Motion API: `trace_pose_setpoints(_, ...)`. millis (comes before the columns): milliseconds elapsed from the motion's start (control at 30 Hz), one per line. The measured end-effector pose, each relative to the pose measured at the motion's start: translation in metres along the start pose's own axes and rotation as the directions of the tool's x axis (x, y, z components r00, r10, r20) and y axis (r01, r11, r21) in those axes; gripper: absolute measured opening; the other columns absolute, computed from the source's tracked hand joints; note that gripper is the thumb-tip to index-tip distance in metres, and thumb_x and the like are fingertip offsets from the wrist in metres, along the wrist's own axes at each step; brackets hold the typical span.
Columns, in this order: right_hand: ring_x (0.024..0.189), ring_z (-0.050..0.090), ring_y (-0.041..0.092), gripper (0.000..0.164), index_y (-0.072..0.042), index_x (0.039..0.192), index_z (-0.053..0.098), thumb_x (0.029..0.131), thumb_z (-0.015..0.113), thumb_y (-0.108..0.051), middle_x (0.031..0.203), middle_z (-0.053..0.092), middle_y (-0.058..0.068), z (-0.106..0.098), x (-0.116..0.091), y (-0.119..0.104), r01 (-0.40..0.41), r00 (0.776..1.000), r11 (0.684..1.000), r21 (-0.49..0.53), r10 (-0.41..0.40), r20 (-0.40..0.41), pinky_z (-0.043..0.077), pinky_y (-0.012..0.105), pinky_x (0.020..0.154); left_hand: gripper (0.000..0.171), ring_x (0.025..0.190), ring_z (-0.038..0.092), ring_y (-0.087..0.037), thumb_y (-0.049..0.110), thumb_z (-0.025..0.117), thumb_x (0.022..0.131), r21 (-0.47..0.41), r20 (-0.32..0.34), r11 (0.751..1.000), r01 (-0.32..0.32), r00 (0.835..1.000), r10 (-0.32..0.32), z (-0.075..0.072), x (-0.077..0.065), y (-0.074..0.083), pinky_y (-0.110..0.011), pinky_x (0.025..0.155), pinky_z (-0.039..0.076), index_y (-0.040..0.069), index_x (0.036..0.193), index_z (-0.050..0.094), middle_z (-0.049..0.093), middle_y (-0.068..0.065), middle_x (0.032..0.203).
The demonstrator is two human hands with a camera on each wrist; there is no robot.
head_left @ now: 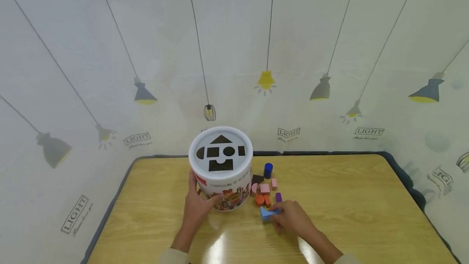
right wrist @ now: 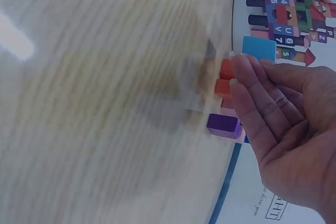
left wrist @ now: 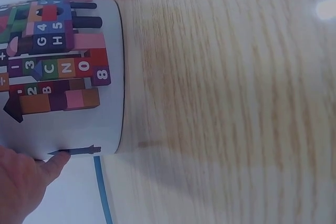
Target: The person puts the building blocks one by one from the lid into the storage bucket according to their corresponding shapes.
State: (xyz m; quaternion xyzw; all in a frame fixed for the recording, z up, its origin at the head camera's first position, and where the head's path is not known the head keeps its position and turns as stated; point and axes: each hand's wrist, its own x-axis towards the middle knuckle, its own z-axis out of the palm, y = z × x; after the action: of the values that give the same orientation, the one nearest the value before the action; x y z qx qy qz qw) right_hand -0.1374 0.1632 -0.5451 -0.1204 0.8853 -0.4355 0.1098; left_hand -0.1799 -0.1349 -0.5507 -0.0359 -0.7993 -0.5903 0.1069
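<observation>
My left hand (head_left: 198,207) grips a white toy-block bucket (head_left: 234,192) at its lower left, the thumb across the printed front. The bucket stands upright, its lid (head_left: 200,169) showing dark shape-cut holes. In the head view my right hand (head_left: 294,218) pinches a light blue block (head_left: 265,216) with a curved notch, just right of the bucket. The right wrist view shows this blue block's flat face (right wrist: 259,48) at the fingertips. Beyond the right hand lie an orange round block (head_left: 259,200), an orange block (head_left: 267,200) and a purple block (head_left: 278,197).
Pink blocks (head_left: 264,189), a dark brown block (head_left: 257,179) and an upright blue cylinder (head_left: 268,170) cluster against the bucket's right side. The wooden table (head_left: 351,199) ends at a wall (head_left: 234,52) printed with hanging lamps.
</observation>
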Motion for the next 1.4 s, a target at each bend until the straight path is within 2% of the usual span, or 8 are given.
trace_pose_setpoints(233, 0.053, 0.063, 0.018, 0.021, 0.002, 0.107, 0.072, 0.088, 0.066, -0.003, 0.061, 0.065, 0.003, -0.016, -0.001, -0.018, -0.017, 1.000, 0.999, -0.045, 0.017, -0.002, 0.045, 0.018, 0.042, 0.127, 0.145, 0.027, -0.027, 0.046, 0.091, 0.060, 0.000, -0.002, 1.000, 0.015, 1.000, -0.016, 0.003, -0.001, 0.002, -0.058, 0.110, 0.034, 0.049, 0.152, 0.005, 0.034, 0.008, 0.155)
trace_pose_setpoints(400, 0.054, 0.063, 0.016, 0.020, 0.003, 0.107, 0.071, 0.090, 0.066, -0.006, 0.065, 0.068, 0.005, -0.022, 0.001, -0.032, 0.015, 1.000, 0.999, -0.038, -0.015, -0.007, 0.049, 0.019, 0.045, 0.128, 0.144, 0.028, -0.027, 0.044, 0.091, 0.060, 0.023, -0.001, 1.000, 0.011, 1.000, -0.011, -0.001, 0.000, 0.002, -0.058, 0.110, 0.035, 0.048, 0.153, 0.003, 0.033, 0.004, 0.156)
trace_pose_setpoints(533, 0.057, 0.065, 0.018, 0.022, 0.004, 0.110, 0.070, 0.091, 0.065, -0.006, 0.068, 0.069, 0.006, -0.032, 0.001, -0.041, 0.026, 1.000, 0.999, -0.028, -0.026, -0.005, 0.051, 0.020, 0.045, 0.128, 0.144, 0.029, -0.027, 0.043, 0.092, 0.060, 0.015, -0.007, 1.000, 0.001, 1.000, -0.001, 0.002, 0.001, 0.003, -0.059, 0.110, 0.035, 0.048, 0.153, 0.003, 0.033, 0.004, 0.156)
trace_pose_setpoints(633, 0.058, 0.066, 0.020, 0.026, 0.005, 0.114, 0.069, 0.091, 0.065, -0.007, 0.069, 0.069, 0.005, -0.038, 0.001, -0.049, 0.003, 1.000, 1.000, 0.000, -0.003, -0.011, 0.053, 0.022, 0.045, 0.128, 0.145, 0.027, -0.027, 0.043, 0.091, 0.061, 0.003, 0.006, 1.000, -0.005, 1.000, 0.005, 0.004, 0.002, 0.004, -0.058, 0.110, 0.035, 0.048, 0.153, 0.002, 0.031, 0.005, 0.157)
trace_pose_setpoints(800, 0.061, 0.069, 0.022, 0.030, 0.006, 0.118, 0.067, 0.091, 0.065, -0.007, 0.074, 0.071, 0.009, -0.042, 0.000, -0.062, -0.058, 0.998, 0.992, 0.116, 0.060, -0.018, 0.058, 0.030, 0.049, 0.127, 0.145, 0.026, -0.025, 0.041, 0.091, 0.062, -0.006, 0.017, 1.000, -0.008, 1.000, 0.008, 0.002, 0.002, 0.005, -0.057, 0.111, 0.035, 0.048, 0.153, 0.002, 0.030, 0.008, 0.157)
trace_pose_setpoints(967, 0.061, 0.069, 0.020, 0.026, 0.005, 0.114, 0.068, 0.091, 0.065, -0.007, 0.073, 0.071, 0.009, -0.041, -0.002, -0.071, -0.087, 0.995, 0.983, 0.162, 0.093, -0.035, 0.060, 0.034, 0.051, 0.126, 0.146, 0.024, -0.026, 0.040, 0.090, 0.065, 0.037, 0.046, 0.999, -0.020, 0.999, 0.018, -0.004, 0.003, 0.001, -0.059, 0.110, 0.035, 0.046, 0.153, 0.000, 0.024, 0.004, 0.160)
trace_pose_setpoints(1200, 0.064, 0.070, 0.021, 0.024, 0.003, 0.113, 0.068, 0.091, 0.066, -0.006, 0.079, 0.073, 0.013, -0.047, 0.000, -0.083, -0.109, 0.991, 0.982, 0.152, 0.118, -0.054, 0.061, 0.035, 0.055, 0.126, 0.145, 0.025, -0.027, 0.044, 0.089, 0.065, 0.044, 0.071, 0.999, -0.023, 0.997, 0.019, -0.006, 0.009, 0.003, -0.058, 0.111, 0.035, 0.049, 0.152, -0.001, 0.019, 0.005, 0.161)
trace_pose_setpoints(1400, 0.066, 0.071, 0.024, 0.023, 0.001, 0.112, 0.069, 0.091, 0.067, -0.008, 0.079, 0.073, 0.010, -0.054, -0.004, -0.095, -0.103, 0.993, 0.985, 0.142, 0.109, -0.036, 0.061, 0.035, 0.056, 0.124, 0.146, 0.023, -0.024, 0.043, 0.089, 0.066, 0.030, 0.049, 1.000, -0.010, 0.999, 0.009, -0.001, 0.003, 0.001, -0.059, 0.110, 0.035, 0.049, 0.152, 0.000, 0.020, 0.009, 0.161)
